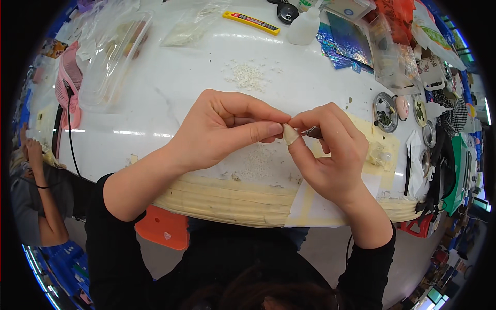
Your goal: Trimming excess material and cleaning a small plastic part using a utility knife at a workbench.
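At far left, a co-worker's arm (46, 201) with a dark wristband shows beside a white worktable (181, 62), where a pink mesh pouch (70, 90), a black cord (71, 137) and a clear box (114, 59) line the edge. Below the table's near edge, an orange seat (163, 227) juts into view, while a clear bag (187, 32) lies flat near the far side. At center, the left hand (214, 129) reaches in with thumb and index finger pinched together; anything between those 2 fingertips is too small or hidden to tell. Tiny white bits (248, 76) are heaped just beyond the hands, below a yellow pack (251, 22), and more white grains (256, 161) are scattered on the near side, outside either grip. The 2 hands meet fingertip to fingertip above the tabletop, where a pale cover (290, 135) wraps the right thumb's tip. Just right of that meeting point, a metal tool (312, 132) sits within the right hand (333, 150), clasped behind the covered thumb and mostly hidden by the fingers; its working end cannot be made out. Farther right stand a white bottle (304, 27), shiny blue sheets (349, 39), a round tin (385, 112) of dark pieces and, at the rim, a green tray (457, 175).
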Tool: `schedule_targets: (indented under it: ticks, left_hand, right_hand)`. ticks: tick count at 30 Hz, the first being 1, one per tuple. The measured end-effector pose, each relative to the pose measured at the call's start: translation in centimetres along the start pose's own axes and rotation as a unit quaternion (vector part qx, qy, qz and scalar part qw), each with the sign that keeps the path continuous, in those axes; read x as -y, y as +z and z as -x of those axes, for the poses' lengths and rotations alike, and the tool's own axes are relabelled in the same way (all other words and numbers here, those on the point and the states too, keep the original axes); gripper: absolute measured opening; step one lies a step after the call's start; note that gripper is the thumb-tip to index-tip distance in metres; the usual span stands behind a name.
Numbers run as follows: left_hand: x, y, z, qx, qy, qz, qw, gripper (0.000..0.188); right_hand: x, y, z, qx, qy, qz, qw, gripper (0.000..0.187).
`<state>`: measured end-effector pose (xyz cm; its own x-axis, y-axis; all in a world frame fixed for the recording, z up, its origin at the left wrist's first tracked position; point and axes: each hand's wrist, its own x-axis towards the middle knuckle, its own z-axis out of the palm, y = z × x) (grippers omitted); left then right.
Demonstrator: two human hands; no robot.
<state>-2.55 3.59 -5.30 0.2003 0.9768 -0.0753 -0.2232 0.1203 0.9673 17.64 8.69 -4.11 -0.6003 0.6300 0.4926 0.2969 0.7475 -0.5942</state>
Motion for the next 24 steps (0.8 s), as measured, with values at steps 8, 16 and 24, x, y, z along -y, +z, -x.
schedule_targets:
  ticks: [8, 16, 24]
  left_hand:
    - [-0.27, -0.63, -0.19, 0.066, -0.096, 0.101, 0.988, 0.011]
    - [-0.39, -0.34, -0.24, 0.037, -0.126, 0.154, 0.979, 0.011]
    - [-0.12, -0.35, -0.33, 0.025, -0.131, 0.185, 0.974, 0.014]
  right_hand:
    - [0.7, -0.8, 0.09, 0.023, -0.01, -0.073, 0.997, 0.022]
    - [0.27, -0.44, -0.2, -0.009, -0.021, -0.053, 0.998, 0.03]
    - [0.59, -0.49, -0.04, -0.006, -0.008, -0.064, 0.998, 0.032]
